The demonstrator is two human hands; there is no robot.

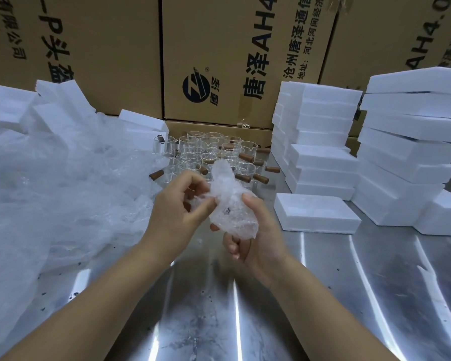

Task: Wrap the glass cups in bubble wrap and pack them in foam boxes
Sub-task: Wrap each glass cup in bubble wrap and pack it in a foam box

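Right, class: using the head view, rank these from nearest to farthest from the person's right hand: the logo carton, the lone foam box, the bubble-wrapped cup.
1. Bubble-wrapped cup: gripped by the right hand.
2. Lone foam box: on the table, just to its right.
3. Logo carton: standing at the back.

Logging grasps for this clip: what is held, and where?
One bubble-wrapped bundle: the right hand grips its lower end, the left hand pinches loose wrap at its left side.
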